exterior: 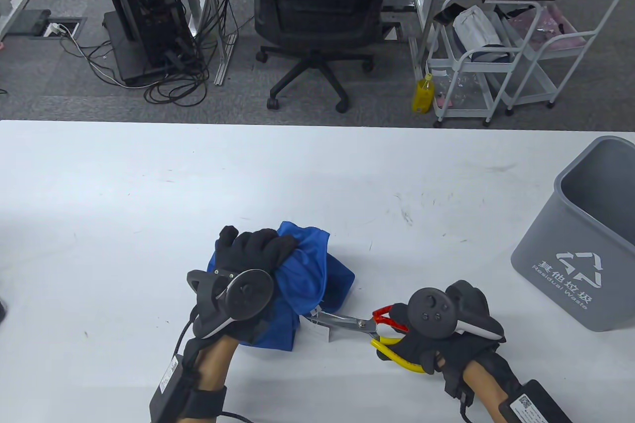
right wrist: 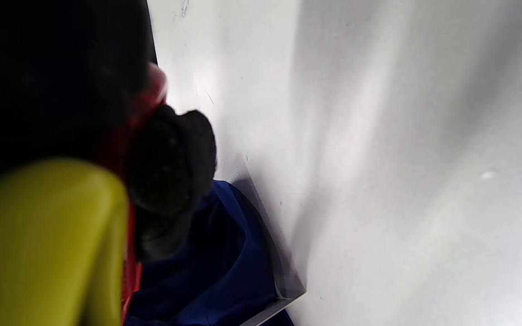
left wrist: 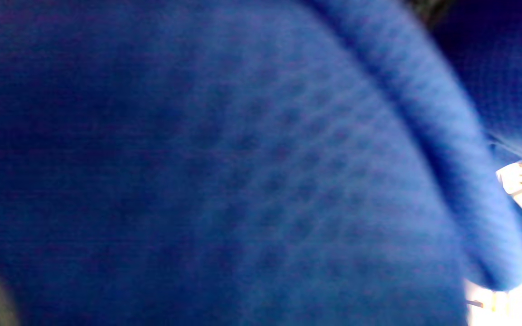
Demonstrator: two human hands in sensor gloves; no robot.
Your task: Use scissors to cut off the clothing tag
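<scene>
Right hand, gloved in black with a tracker on its back, is wrapped through the red and yellow handles of the steel-bladed scissors, whose blades are pointed left and brought nearly together at the small white paper clothing tag. That tag is seen hanging at the lower right edge of the bunched blue mesh-fabric garment, with the blade tips at its string; whether the string is cut cannot be told. The garment is held down on the white surface by the left hand, whose black-gloved fingers are curled over the top of the cloth and pressed into it. In the left wrist view little but blurred blue fabric is shown. In the right wrist view a yellow handle and a dark fingertip are seen close up, with blue cloth beneath. A grey plastic waste bin marked with a recycling symbol is set well apart at the right edge of the surface.
</scene>
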